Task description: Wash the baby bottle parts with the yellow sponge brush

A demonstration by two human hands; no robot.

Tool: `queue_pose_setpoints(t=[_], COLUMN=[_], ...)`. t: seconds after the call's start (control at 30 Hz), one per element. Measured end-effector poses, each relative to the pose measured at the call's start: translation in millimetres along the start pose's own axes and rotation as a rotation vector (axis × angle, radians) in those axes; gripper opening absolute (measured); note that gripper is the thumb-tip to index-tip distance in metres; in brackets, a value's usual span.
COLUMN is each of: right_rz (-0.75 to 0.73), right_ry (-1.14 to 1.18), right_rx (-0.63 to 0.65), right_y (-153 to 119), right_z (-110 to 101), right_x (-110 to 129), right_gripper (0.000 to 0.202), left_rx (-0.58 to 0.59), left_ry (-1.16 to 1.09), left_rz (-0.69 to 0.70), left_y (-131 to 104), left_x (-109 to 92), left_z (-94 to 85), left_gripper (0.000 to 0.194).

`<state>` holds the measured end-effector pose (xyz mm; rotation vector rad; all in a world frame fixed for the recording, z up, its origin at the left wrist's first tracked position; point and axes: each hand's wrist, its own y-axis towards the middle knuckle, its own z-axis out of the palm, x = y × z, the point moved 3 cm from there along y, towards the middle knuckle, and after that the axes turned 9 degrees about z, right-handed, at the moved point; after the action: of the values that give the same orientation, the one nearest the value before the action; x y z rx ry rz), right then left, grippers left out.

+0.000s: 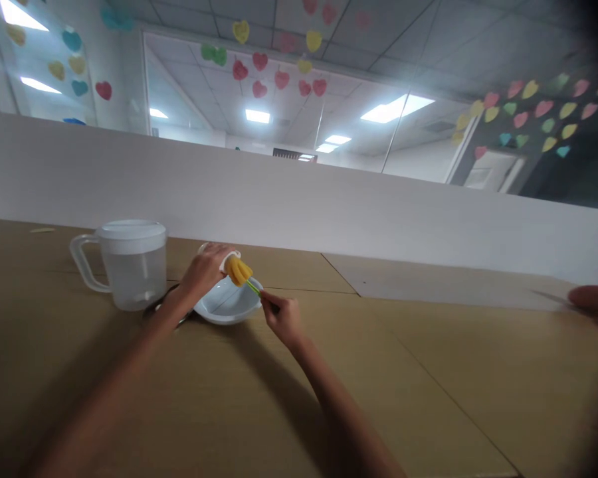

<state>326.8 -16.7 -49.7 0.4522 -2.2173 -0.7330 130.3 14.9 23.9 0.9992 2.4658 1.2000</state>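
My left hand [205,267] is wrapped round a small white cup [230,256], tipped so that its mouth faces right. At that mouth is the yellow sponge head of a bottle brush [239,271]; I cannot tell how far inside it reaches. Closed on the brush's green handle is my right hand [285,320]. Beneath both the cup and the brush, a white bowl [225,317] rests on the table.
A lidded, translucent pitcher [134,275] stands left of the bowl, handle to the left. Something dark [155,307], partly hidden by my left forearm, lies between them. At the far right edge is a blurred reddish-brown shape [589,297]. A white wall [299,206] rises behind the table.
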Motion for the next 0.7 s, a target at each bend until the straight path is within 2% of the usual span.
queue_pose_setpoints(t=[0.1, 0.2, 0.27, 0.4, 0.47, 0.7], right_rz=[-0.023, -0.006, 0.016, 0.019, 0.015, -0.005], right_ry=[-0.139, -0.264, -0.343, -0.465, -0.493, -0.55], right_rx=[0.029, 0.003, -0.006, 0.043, 0.075, 0.1], right_y=[-1.3, -3.8, -4.5, -4.1, -4.2, -2.1], right_z=[-0.9, 2.1, 4.2, 6.5, 6.6, -1.9], right_x=[2.0, 3.4, 2.8, 1.4, 1.2, -3.6], right_gripper=[0.031, 0.03, 0.029, 0.024, 0.023, 0.029], left_rx=[0.114, 0.164, 0.148, 0.119, 0.135, 0.232], left_ry=[0.058, 0.04, 0.027, 0.011, 0.008, -0.063], left_rz=[0.166, 0.248, 0.217, 0.077, 0.056, 0.155], left_y=[2.1, 3.8, 4.7, 3.0, 1.1, 0.7], left_x=[-28.0, -49.9, -48.8, -22.2, -16.3, -48.5], left_z=[13.3, 26.9, 30.8, 25.2, 21.5, 31.1], left_gripper=[0.035, 0.035, 0.036, 0.035, 0.034, 0.028])
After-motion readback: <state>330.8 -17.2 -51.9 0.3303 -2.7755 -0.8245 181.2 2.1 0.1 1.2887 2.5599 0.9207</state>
